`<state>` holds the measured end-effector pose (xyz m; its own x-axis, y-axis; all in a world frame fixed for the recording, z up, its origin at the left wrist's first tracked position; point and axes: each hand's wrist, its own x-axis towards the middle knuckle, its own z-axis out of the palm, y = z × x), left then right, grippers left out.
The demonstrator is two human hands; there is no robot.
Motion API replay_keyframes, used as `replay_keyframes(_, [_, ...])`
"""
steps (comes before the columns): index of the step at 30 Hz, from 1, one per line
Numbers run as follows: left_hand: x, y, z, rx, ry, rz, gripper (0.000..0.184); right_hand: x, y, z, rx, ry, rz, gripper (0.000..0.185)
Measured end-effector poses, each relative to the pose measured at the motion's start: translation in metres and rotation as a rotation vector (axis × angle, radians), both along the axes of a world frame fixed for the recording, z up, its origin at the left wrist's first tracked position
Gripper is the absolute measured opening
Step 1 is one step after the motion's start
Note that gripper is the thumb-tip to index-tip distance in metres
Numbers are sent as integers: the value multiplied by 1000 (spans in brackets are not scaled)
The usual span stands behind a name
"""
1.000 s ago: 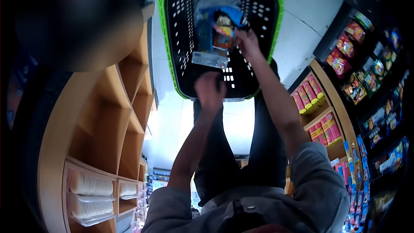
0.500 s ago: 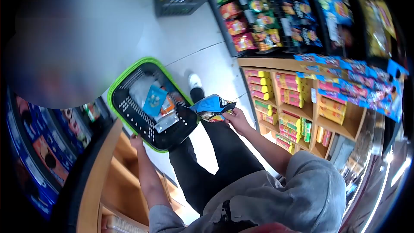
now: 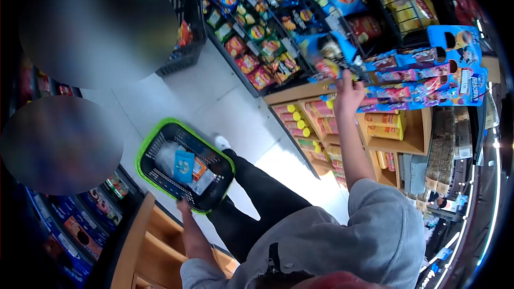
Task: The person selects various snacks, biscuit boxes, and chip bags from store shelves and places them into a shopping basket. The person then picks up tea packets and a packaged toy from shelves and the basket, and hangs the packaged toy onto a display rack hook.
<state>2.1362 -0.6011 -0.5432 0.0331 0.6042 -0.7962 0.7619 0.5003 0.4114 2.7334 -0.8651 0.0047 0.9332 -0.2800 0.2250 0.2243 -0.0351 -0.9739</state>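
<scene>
Two hands, well apart. Right hand [image 3: 349, 95] closed on lower edge of blue snack bag [image 3: 333, 53], raised in front of chip racks [image 3: 284, 21]; hanging packs [image 3: 409, 77] crowd its right, can't tell if touching. Left hand [image 3: 184, 205] curled on near rim of basket [image 3: 218, 161], blue packet [image 3: 184, 168] inside, clear of the rim. Wooden shelf [image 3: 131, 233] edge close by left forearm. Open floor [image 3: 206, 93] between basket and racks.
</scene>
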Motion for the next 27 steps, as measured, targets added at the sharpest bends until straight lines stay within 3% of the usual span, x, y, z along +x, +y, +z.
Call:
replay_keyframes(1, [11,-12,22,-13,-25,-171,46,18,-3,22,37,-71,-5,18])
replay_keyframes(3, [27,-45,41,-61,-113,-264,25,32,21,89,83,-203,-98,15])
replay_keyframes(4, [35,-59,67,24,-193,-582,22,55,8,94,8,-346,-88,19])
replay_keyframes(6, [56,-92,116,131,-290,-701,28,79,12,118,-127,-417,-169,20])
replay_keyframes(7, [85,-104,144,-67,23,-563,35,97,12,119,-172,-403,-196,24])
replay_keyframes(8, [102,-110,177,-152,-20,-548,41,118,13,113,-214,-385,-222,28])
replay_keyframes(10, [115,-128,170,-210,-81,-449,43,137,32,109,-342,-526,-228,35])
replay_keyframes(11, [119,-130,170,-175,-114,-452,42,151,34,100,-327,-355,-242,39])
replay_keyframes(12, [133,-126,206,-273,-314,-416,38,164,31,86,-316,-184,-246,43])
replay_keyframes(14, [164,-117,276,-278,-328,-346,29,175,34,77,-205,-147,-345,48])
replay_keyframes(16, [164,-108,286,-189,-460,-224,27,206,24,47,-139,-189,-377,45])
replay_keyframes(17, [159,-97,281,-247,-394,-167,25,206,26,56,-119,-250,-385,42])
replay_keyframes(20, [151,-82,327,-165,-318,32,20,183,30,81,-208,-265,-412,35])
replay_keyframes(22, [119,-70,300,-233,-387,129,15,200,31,62,-244,-459,-482,41])
replay_keyframes(25, [98,-68,321,-221,-282,31,11,240,25,16,-331,-440,-523,39])
replay_keyframes(26, [97,-67,324,-152,-306,-24,11,247,25,10,-432,-109,-507,40])
replay_keyframes(27, [89,-70,319,-89,-327,-79,11,261,23,8,-451,-81,-514,40])
